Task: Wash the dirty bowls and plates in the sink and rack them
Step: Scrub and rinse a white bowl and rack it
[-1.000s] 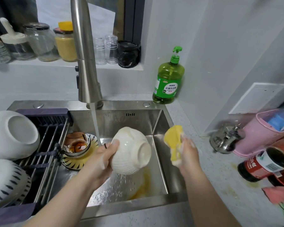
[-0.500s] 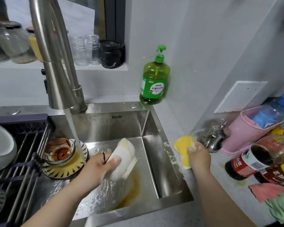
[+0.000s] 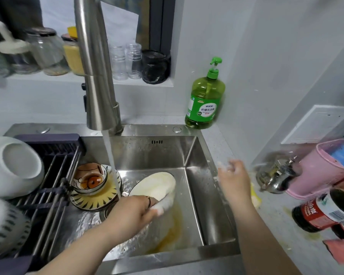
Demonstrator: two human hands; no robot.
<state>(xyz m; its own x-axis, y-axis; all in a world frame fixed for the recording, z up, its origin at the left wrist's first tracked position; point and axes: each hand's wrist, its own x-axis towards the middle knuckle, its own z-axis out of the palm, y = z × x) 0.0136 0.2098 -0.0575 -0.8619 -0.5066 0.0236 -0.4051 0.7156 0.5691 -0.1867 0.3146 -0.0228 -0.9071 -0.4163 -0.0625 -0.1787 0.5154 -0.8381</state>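
Likely rinse step: left hand [image 3: 133, 212] grips sudsy white ceramic bowl [image 3: 155, 186] in steel sink [image 3: 147, 155], right hand [image 3: 233, 179] empty, fingers loose; next move needs bowl under tap stream [image 3: 110, 155].

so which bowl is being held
The plain white bowl in the sink, gripped by the left hand; the patterned bowl sits on a plate, two others rest upturned on the rack.

Soft, even daylight comes from the window [image 3: 117, 20], with a faint sheen on the sink [image 3: 147, 151]. My right hand [image 3: 233, 176] smears with motion; the frame's edges bow and blur.
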